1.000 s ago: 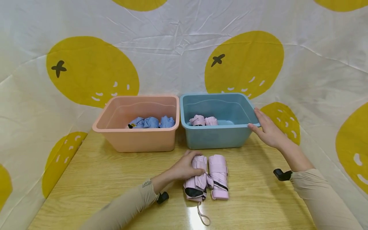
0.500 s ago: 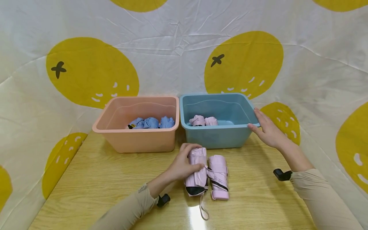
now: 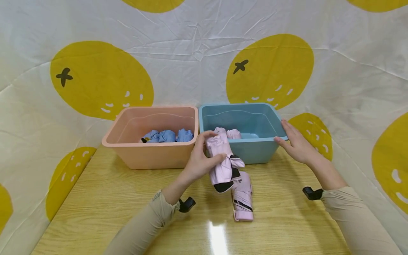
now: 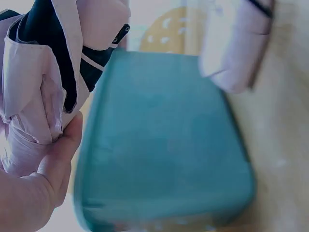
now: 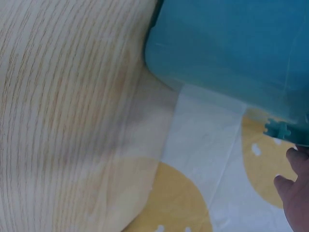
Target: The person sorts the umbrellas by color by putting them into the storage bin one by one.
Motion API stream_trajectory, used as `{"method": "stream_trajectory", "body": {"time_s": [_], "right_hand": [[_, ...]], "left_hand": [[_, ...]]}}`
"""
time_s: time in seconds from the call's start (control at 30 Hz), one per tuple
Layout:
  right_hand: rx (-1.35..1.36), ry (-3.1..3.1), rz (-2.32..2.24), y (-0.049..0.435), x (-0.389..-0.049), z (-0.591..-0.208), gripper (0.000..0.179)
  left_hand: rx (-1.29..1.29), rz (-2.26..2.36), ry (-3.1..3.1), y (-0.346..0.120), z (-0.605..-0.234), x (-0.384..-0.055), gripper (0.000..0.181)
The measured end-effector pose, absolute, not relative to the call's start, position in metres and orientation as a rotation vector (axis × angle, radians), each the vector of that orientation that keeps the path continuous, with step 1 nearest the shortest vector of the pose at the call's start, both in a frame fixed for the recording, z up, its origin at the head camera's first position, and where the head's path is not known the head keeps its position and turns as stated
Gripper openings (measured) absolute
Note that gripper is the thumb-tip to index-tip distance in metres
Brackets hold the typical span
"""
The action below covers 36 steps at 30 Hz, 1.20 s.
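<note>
My left hand (image 3: 201, 159) holds a folded pale pink umbrella (image 3: 220, 157) with black patches and a loose flap. The thumb lies on its near side, and the umbrella is tilted in front of the blue bin (image 3: 255, 152). In the left wrist view, the thumb (image 4: 65, 150) presses against the umbrella's folded fabric (image 4: 29, 82). A second pink umbrella (image 3: 243, 202) lies on the table, its upper end partly hidden. My right hand (image 3: 298, 145) rests its fingers and thumb on the blue bin's right front corner. Two pink umbrellas (image 3: 234, 134) lie inside that bin, one partly covered.
Left of the blue bin stands a peach bin (image 3: 153, 156) with several blue folded umbrellas (image 3: 168, 136) inside. Both bins stand at the back of the wooden table (image 3: 134, 202). A white cloth with yellow fruit shapes (image 3: 105, 78) hangs behind and at the sides.
My left hand has lifted the pink umbrella off the table and carried it forward to the blue bin's front. The right hand has stayed at the bin's corner.
</note>
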State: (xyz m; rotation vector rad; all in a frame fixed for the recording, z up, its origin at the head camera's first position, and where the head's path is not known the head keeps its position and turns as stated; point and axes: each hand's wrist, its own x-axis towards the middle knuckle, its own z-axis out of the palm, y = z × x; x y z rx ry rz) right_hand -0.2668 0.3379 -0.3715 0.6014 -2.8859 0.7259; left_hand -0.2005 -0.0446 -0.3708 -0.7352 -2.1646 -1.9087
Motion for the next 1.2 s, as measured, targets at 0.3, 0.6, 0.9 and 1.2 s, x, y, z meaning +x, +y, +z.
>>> {"method": "stream_trajectory", "body": {"time_s": [0.3, 0.6, 0.9, 1.2], "right_hand": [[0.62, -2.872, 0.724, 0.337, -0.268, -0.372, 0.083], [0.579, -2.897, 0.708, 0.338, -0.269, -0.373, 0.083], [0.56, -2.92, 0.703, 0.338, -0.271, -0.371, 0.085], [0.559, -2.905, 0.705, 0.338, -0.27, -0.371, 0.085]], "left_hand": [[-0.79, -2.059, -1.976, -0.02, -0.329, -0.237, 0.059], [-0.654, -2.044, -1.992, 0.018, -0.296, -0.285, 0.044], [-0.563, -1.879, -2.201, 0.053, -0.295, -0.342, 0.041], [-0.512, -1.808, -2.441, 0.07, -0.32, -0.371, 0.037]]}}
